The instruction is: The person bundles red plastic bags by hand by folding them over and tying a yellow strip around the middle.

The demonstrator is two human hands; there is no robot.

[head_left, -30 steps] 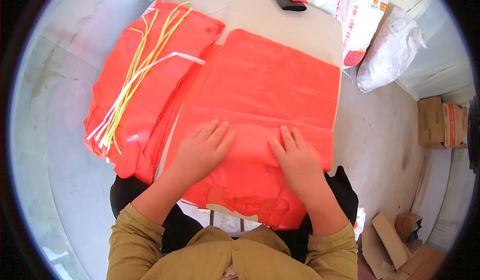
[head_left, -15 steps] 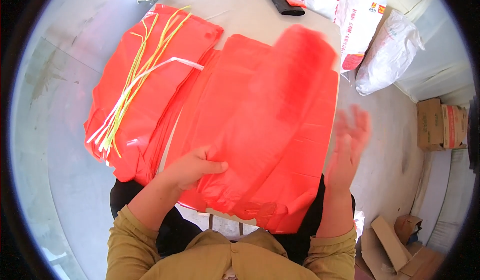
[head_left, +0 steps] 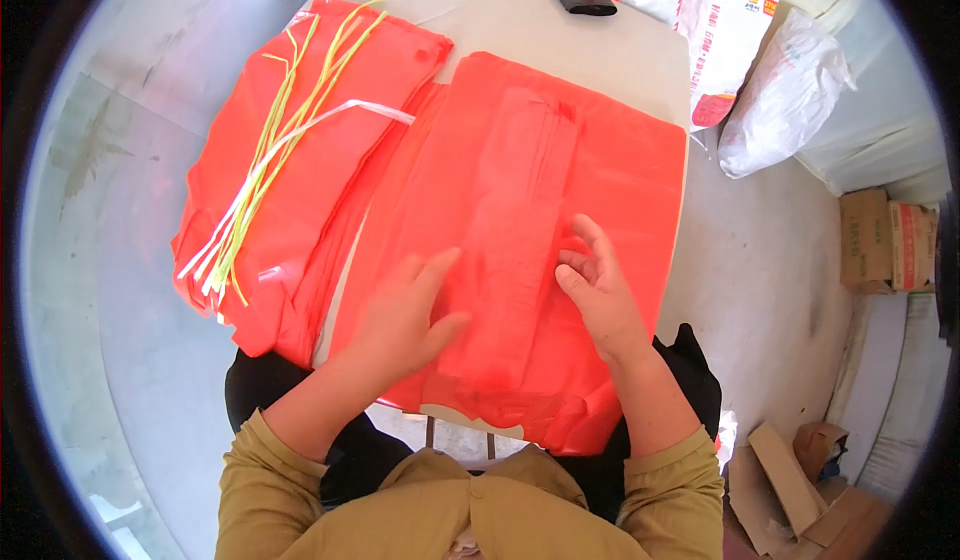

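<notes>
A red plastic bag, folded into a long narrow strip, lies lengthwise on a pile of flat red plastic bags in front of me. My left hand is beside the strip's left edge, slightly blurred, its thumb and fingers apart. On the other side, my right hand is at the strip's right edge with bent, parted fingers. Neither hand grips the plastic; whether the fingertips touch it I cannot tell.
A second pile of red bags lies at the left, with yellow ties and a white strip on top. White sacks stand beyond the table's far right. Cardboard boxes are at the right, loose cardboard lower right.
The top red bag, raised and blurred before, now lies flat as a narrow folded strip. My left hand has let go of it. My right hand has come in from the right side.
</notes>
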